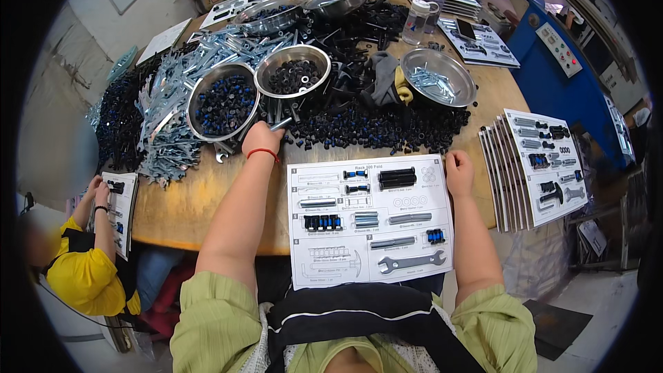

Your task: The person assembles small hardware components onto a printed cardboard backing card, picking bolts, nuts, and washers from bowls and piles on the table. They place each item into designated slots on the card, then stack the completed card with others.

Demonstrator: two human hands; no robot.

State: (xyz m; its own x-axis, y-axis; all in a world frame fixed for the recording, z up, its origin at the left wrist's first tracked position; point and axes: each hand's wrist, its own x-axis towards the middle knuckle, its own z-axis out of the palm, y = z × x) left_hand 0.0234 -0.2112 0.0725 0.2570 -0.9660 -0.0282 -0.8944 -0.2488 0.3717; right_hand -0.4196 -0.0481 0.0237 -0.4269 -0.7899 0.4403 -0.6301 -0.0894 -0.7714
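My left hand (264, 139), with a red cord at the wrist, is closed on a short silver metal rod (282, 124) just in front of the steel bowls. My right hand (459, 174) grips the right edge of a white printed board (369, 235), which leans against the table edge before me. Black bolts, silver sleeves and a wrench (412, 262) sit on the board; some outlined spots bear no part. Close to my left hand are a bowl of blue-marked black bolts (224, 102) and a bowl of black nuts and washers (293, 76).
Heaped wrenches (173, 128) and loose black bolts (387, 130) cover the table's middle. A bowl of silver pieces (439, 77) and clear bottles (417, 22) stand at the far right. Filled boards (542, 166) are stacked at right. Another person (86, 269) works at left.
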